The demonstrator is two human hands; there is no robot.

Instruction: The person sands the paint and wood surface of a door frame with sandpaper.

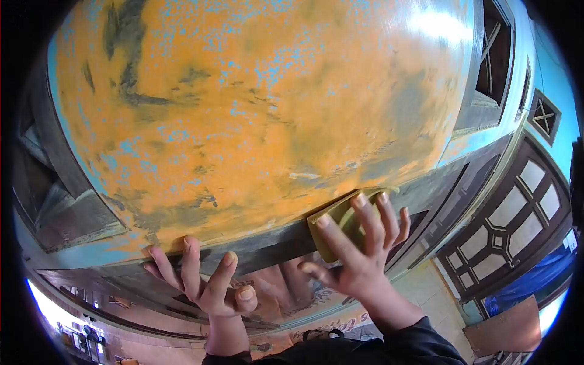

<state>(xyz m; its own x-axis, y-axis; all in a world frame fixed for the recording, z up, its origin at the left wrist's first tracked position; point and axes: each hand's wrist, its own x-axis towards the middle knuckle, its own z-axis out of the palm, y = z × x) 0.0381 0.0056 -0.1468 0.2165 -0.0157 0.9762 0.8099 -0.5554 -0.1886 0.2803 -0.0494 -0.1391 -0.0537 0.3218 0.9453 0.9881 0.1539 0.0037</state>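
A large board [286, 115] with worn orange paint, blue flecks and dark bare patches fills the upper view. My right hand [365, 252] presses a folded, yellow-olive sheet [331, 234], which looks like sandpaper, against the board's lower edge. Its fingers lie spread over the sheet, with the thumb out to the left. To the left, my left hand [204, 280] is open and holds nothing. Its fingers are spread and bent, with the tips right at the dark lower edge of the board.
A dark door with pale panes [505, 210] stands at the right, with a blue sheet [529, 277] and a brown board [505, 325] below it. Dark frames border the orange board on both sides. Tiled floor [420, 286] shows beneath, beside a printed banner [292, 292].
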